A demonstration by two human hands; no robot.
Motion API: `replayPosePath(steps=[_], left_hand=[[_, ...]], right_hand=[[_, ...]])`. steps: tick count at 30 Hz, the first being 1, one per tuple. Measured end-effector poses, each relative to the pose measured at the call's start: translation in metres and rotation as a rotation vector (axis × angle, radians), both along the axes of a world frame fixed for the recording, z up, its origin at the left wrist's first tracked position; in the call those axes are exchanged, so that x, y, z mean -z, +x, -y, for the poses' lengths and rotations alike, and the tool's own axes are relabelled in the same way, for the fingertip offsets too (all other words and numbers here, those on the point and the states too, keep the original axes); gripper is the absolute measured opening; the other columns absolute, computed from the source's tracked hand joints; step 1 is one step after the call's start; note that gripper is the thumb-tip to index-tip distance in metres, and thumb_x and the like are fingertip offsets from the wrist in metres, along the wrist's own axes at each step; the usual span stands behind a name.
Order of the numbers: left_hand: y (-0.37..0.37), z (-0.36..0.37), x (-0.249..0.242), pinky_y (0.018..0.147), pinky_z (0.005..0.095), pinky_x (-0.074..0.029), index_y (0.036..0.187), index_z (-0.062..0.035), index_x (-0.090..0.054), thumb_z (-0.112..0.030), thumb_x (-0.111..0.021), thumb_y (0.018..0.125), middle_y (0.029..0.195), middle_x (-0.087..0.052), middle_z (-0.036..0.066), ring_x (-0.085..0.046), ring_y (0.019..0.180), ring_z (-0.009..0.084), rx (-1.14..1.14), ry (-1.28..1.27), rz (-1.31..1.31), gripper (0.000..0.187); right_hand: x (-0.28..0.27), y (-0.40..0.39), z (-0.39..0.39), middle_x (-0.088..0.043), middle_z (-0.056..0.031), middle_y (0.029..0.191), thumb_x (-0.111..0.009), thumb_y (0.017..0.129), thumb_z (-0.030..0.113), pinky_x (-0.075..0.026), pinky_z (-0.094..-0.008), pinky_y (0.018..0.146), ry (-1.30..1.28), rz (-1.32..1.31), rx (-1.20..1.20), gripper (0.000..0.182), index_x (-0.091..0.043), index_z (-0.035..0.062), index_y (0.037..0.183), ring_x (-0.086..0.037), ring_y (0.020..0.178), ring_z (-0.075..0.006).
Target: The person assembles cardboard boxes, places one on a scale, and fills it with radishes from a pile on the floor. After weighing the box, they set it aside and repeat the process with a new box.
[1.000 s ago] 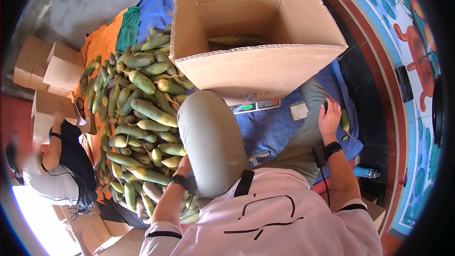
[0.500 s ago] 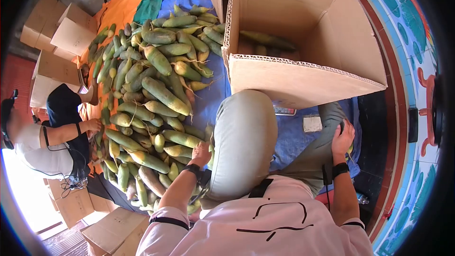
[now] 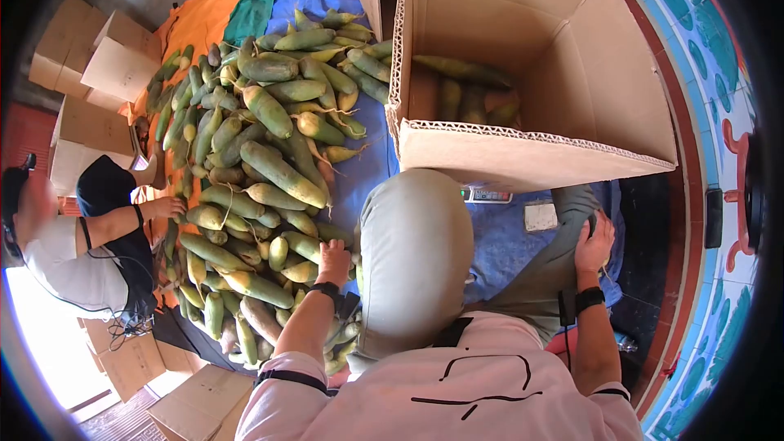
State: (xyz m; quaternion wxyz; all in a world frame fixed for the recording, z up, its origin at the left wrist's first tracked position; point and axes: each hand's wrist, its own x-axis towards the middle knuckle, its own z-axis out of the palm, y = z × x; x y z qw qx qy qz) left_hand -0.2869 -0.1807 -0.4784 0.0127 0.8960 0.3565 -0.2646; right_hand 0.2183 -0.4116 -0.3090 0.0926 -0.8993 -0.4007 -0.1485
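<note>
A large heap of green radishes lies to my left on blue and orange sheeting. My left hand is at the heap's near right edge, fingers bent over the end of a green radish; its palm side is hidden. My right hand rests on my right lower leg, fingers laid out and holding nothing. Ahead of me stands an open cardboard box with several green radishes at its bottom left. A scale with a keypad shows partly between the box and my raised left knee.
A co-worker sits across the heap, one hand at its far edge. Cardboard boxes stand behind that person, another at lower left. A pale square block lies near my right leg. A painted tile wall borders the right.
My left hand has shifted a little left, onto the end of a green radish. The view has tilted slightly, showing more radishes inside the box. My right hand stays on my leg.
</note>
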Motion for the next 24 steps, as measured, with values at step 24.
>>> replayPosePath(steps=[24], left_hand=[[-0.005, -0.086, -0.331, 0.089, 0.0286, -0.043, 0.118, -0.0018, -0.051, -0.016, -0.060, 0.091, 0.110, -0.059, 0.009, -0.055, 0.100, 0.0148, -0.724, 0.036, 1.826, 0.032]], right_hand=[[-0.003, -0.007, 0.010, -0.056, -0.0158, 0.112, -0.059, 0.082, 0.014, -0.039, -0.0421, 0.094, 0.208, -0.078, 0.054, 0.033, -0.054, 0.0019, 0.112, -0.050, 0.108, -0.0336]])
